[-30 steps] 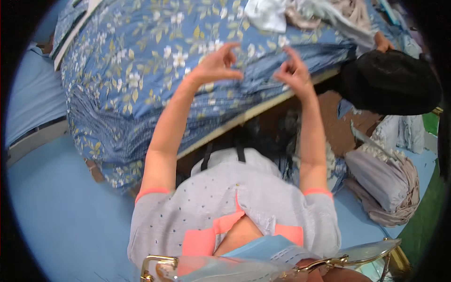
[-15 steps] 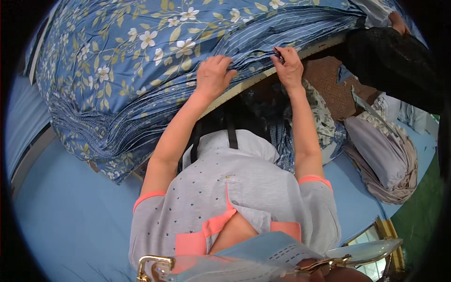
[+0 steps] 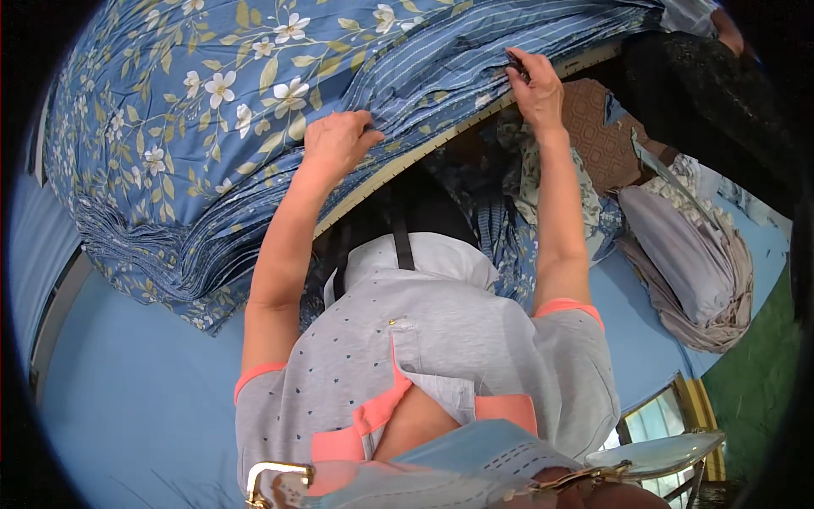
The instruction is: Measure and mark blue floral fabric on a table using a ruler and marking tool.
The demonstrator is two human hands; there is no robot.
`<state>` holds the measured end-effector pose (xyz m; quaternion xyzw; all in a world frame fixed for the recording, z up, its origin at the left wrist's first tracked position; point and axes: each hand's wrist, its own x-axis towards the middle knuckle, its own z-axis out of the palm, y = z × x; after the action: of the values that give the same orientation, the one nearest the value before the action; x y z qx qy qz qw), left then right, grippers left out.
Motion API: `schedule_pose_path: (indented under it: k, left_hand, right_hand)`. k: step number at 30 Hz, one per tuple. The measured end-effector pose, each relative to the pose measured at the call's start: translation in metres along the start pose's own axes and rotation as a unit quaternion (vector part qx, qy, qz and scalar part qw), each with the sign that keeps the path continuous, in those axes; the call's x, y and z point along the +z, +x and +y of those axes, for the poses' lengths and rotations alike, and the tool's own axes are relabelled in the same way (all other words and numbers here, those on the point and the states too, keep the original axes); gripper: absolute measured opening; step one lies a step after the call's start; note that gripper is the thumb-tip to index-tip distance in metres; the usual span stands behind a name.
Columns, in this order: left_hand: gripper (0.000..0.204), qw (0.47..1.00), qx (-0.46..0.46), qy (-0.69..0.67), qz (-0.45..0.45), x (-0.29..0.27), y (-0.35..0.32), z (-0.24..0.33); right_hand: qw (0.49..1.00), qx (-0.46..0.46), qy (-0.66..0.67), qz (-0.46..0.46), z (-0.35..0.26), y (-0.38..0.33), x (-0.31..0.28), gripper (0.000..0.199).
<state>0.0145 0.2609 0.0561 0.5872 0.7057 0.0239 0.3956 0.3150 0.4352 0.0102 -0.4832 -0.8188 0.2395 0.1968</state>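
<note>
A thick stack of blue fabric with white flowers and green leaves (image 3: 219, 89) lies in front of me, its striped layers folded along the near side. My left hand (image 3: 337, 140) rests at these striped folds (image 3: 441, 64), its fingers curled and closed on the cloth. Farther right, my right hand (image 3: 539, 92) is closed around a small dark tool (image 3: 517, 66); only part of it shows between thumb and fingers, too little to tell its kind. That hand is over the near edge of the stack.
A pale marked edge strip (image 3: 381, 180) runs along the table front. Brown patterned cloth (image 3: 600, 127) and a grey-beige fabric bundle (image 3: 682, 254) lie at the right. At the upper right is another person's hand (image 3: 727, 34), beside dark clothing (image 3: 704, 110).
My left hand has shifted left along the folds and its fingers have curled in. My right hand has moved up and slightly right with the dark tool. The view has shifted a little.
</note>
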Motion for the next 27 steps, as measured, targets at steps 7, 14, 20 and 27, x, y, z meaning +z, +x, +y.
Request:
schedule_pose_path:
  k: [7,14,20,27]
  left_hand:
    - [0.019,0.99,0.097,0.089,0.039,0.024,-0.003,-0.031]
    - [0.012,0.977,-0.003,-0.097,0.192,0.02,-0.022,-0.048]
    - [0.016,0.945,-0.129,-0.223,0.201,0.017,-0.005,-0.068]
    - [0.025,0.941,-0.154,-0.211,0.216,0.027,0.007,-0.079]
  right_hand:
    - [0.988,-0.08,0.04,-0.125,0.008,0.024,-0.012,0.044]
    - [0.983,-0.087,-0.019,-0.16,-0.005,0.034,-0.028,0.046]
    - [0.988,-0.142,-0.053,-0.021,0.023,0.079,-0.009,0.027]
    - [0.977,-0.183,-0.108,-0.026,0.03,0.129,0.035,0.019]
